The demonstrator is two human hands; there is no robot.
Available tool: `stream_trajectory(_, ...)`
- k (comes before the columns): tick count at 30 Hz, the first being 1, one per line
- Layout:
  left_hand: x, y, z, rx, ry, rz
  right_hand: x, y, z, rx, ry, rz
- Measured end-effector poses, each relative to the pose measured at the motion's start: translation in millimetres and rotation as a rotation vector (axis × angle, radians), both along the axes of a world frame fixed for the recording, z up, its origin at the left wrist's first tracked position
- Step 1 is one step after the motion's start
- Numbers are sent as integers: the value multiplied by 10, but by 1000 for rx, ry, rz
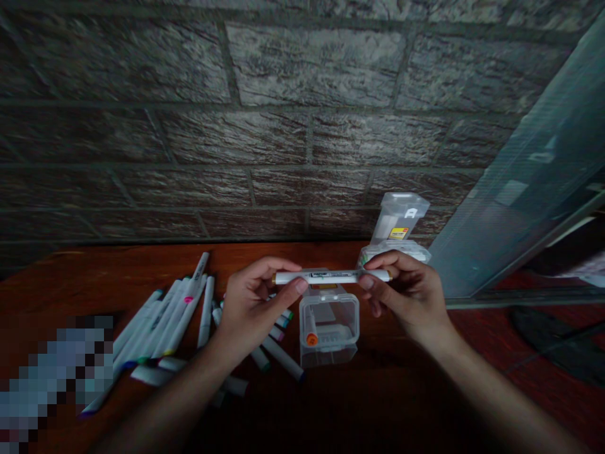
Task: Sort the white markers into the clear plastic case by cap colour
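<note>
A white marker pen [333, 277] with brownish-yellow ends and dark print lies level between my two hands. My left hand [258, 302] pinches its left end between thumb and fingers. At the other end, my right hand [409, 290] grips it the same way. Below the pen stands a clear plastic case [352, 321] with its top open. Inside it, on the left, is one marker with an orange end [312, 338]. Many loose white markers [174, 315] with coloured ends lie to the left, some of them hidden behind my left forearm.
A second clear case [394, 224] with a yellow label stands behind my right hand, near the brick wall [309, 132]. The wooden table [118, 265] ends at the right, beside a grey post [491, 189]. Pixelation covers the lower left corner.
</note>
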State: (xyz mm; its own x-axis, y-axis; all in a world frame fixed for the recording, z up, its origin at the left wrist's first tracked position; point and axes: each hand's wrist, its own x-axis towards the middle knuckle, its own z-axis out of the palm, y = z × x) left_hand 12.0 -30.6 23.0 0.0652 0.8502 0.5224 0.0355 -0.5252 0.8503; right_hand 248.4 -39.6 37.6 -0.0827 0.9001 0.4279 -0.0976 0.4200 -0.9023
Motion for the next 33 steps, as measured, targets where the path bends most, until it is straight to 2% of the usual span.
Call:
stream_trajectory(4,-13,-8,22,-67,-77,-54,24,13,-16,-54,57,36)
stream_trajectory(14,-60,37,-57,-178,-239,-182,58,19,4,-116,148,47)
stream_trajectory(22,-53,33,-8,-210,-357,-198,63,22,30,-168,174,40)
stream_trajectory(33,-46,42,-10,-231,-413,-217,68,7,82,-221,225,45)
